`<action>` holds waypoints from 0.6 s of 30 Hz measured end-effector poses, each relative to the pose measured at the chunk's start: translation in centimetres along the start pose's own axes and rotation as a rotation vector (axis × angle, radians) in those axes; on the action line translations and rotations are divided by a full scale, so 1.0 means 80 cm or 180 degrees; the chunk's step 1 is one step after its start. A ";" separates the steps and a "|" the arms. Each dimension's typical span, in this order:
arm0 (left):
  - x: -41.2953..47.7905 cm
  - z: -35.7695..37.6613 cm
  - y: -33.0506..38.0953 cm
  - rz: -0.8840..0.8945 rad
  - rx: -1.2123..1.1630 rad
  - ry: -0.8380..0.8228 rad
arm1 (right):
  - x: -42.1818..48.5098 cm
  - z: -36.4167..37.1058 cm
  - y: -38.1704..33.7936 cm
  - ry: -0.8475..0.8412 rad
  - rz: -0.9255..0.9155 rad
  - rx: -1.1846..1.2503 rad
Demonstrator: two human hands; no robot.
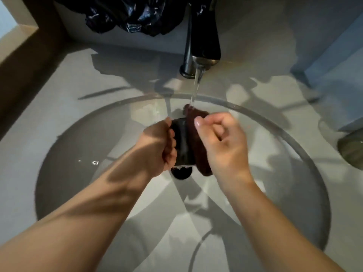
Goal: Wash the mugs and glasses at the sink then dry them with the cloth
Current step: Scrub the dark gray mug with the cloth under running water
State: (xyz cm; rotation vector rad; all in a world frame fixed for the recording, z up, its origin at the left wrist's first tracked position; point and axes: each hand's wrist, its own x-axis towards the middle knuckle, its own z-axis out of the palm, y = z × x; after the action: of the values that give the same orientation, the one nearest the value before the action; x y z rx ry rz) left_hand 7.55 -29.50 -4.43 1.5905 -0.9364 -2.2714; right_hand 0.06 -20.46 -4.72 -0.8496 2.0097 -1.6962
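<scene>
A black mug (183, 143) is held over the middle of the round sink basin (78, 146), just above the dark drain (181, 173). My left hand (157, 147) grips the mug from its left side, fingers curled round it. My right hand (221, 142) holds a dark brown cloth (196, 124) pressed against the mug's right side, thumb on top. Water runs from the dark tap (203, 42) and lands on the cloth's upper end.
A crumpled black plastic bag (135, 16) lies on the ledge behind the sink. At the right edge of the counter stands a greyish rounded object (351, 152). A wooden edge (21, 48) borders the counter on the left.
</scene>
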 end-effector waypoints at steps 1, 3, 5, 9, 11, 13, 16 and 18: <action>-0.003 -0.004 0.002 -0.0030 -0.0125 -0.0057 | 0.001 0.010 0.004 -0.0376 0.0204 0.0157; -0.006 -0.012 0.004 -0.0024 -0.0257 -0.0135 | 0.006 0.020 0.018 -0.0654 0.0011 -0.0118; -0.006 -0.015 0.005 -0.0012 -0.0344 -0.0328 | 0.015 0.022 0.031 -0.0560 -0.0489 -0.0667; -0.007 -0.014 0.003 0.0162 0.0135 -0.0709 | 0.026 0.018 0.034 -0.0483 0.0170 -0.0199; -0.008 -0.016 0.004 0.0381 0.0525 -0.0839 | 0.032 0.012 0.035 -0.0409 0.0382 -0.0128; -0.009 -0.019 0.006 0.0498 0.0739 -0.0968 | 0.035 0.006 0.038 -0.0158 0.0126 -0.0581; -0.010 -0.020 0.002 0.0583 0.0812 -0.1183 | 0.036 -0.001 0.038 0.0323 -0.0911 -0.1494; -0.012 -0.016 0.000 0.0598 0.0859 -0.1284 | 0.039 -0.005 0.037 0.0381 -0.1093 -0.1581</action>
State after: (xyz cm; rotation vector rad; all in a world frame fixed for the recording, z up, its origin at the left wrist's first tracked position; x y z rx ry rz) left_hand 9.09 -29.46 -3.97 1.0818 -1.4766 -2.4547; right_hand -3.13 -21.93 -7.25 -1.3491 2.5388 -1.4480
